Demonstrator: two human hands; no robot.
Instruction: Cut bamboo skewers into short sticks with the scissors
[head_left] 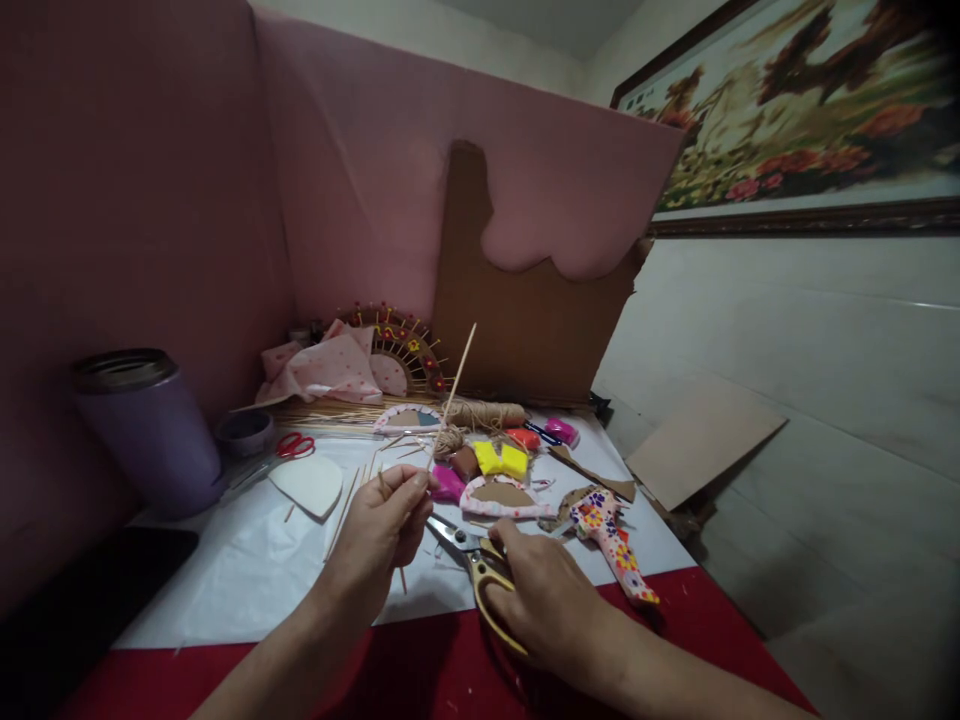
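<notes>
Pinched in my left hand (390,510) is a thin wooden skewer (459,378), its pointed end slanting upward. My right hand (544,595) is closed around the yellow handles of a pair of scissors (478,568). The metal blades point toward the skewer's lower part, close below my left hand; whether they touch it I cannot tell. Just beyond the hands lies a half-round cardboard piece edged with spotted fabric (499,494). Magenta clay (448,484) and yellow clay packs (501,459) sit behind it. Cut stick pieces lie left of my left hand.
A purple tumbler (150,430), tape roll (246,430), red-handled scissors (295,446) and white leaf-shaped piece (307,484) are at left. At the back are a decorated fan-shaped piece (429,355), spotted cloth (322,365) and twine roll (487,414). A flower-patterned glue gun-like object (611,540) lies right.
</notes>
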